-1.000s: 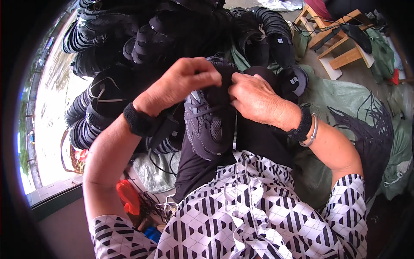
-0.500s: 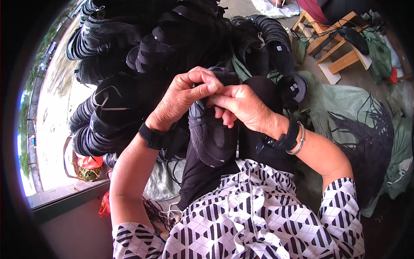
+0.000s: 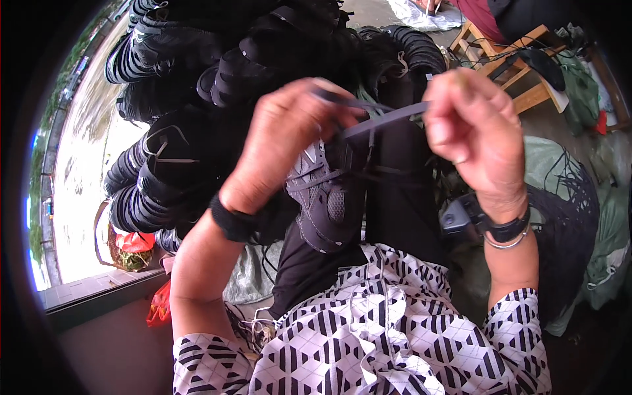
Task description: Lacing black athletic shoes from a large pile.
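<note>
A dark grey shoelace is stretched between my hands above my lap. The fingers of my right hand pinch its flat end, out to the right. My left hand, smeared by motion, is closed around the lace higher over the thigh, where a loop shows at the fingers. Beneath it, a black-and-grey shoe lies on my left thigh, its toe pointing towards me. Laces cross its front, while the ankle end is partly hidden behind my left hand.
Stacks of black shoe parts pile up ahead and to the left. Loose dark laces hang over a pale green sack on the right. A wooden stool stands beyond, near another person's dark red clothing.
My right hand has swung right and up, away from my left hand, drawing the lace out between them. The left hand has shifted slightly; the shoe remains on my thigh.
</note>
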The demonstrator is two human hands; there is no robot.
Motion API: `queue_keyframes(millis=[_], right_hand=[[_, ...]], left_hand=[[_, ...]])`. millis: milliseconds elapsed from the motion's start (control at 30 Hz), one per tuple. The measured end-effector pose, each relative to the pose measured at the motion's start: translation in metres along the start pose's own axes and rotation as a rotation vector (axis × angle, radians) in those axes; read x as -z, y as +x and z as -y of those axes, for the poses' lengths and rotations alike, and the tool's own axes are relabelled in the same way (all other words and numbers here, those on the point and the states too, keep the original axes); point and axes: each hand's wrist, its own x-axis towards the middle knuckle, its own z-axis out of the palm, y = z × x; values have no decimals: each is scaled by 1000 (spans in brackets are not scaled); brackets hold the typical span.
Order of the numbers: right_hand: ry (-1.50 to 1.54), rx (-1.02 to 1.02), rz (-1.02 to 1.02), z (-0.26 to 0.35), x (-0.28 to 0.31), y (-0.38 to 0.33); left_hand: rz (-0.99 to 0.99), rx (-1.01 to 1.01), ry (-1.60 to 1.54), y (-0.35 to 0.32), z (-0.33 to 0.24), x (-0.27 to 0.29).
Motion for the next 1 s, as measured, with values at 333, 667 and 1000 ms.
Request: queue_keyframes(millis=[333,667,1000], right_hand=[[241,-53,-1100,2,342,-137],[-189,-219,-361,-67,129,-25],[-845,-201,234,-92,32,15]], left_hand=[[-715,121,-617,-136,99,247],[-231,94,461,-79,24,32],[59,-341,1351,-42,31,-9]])
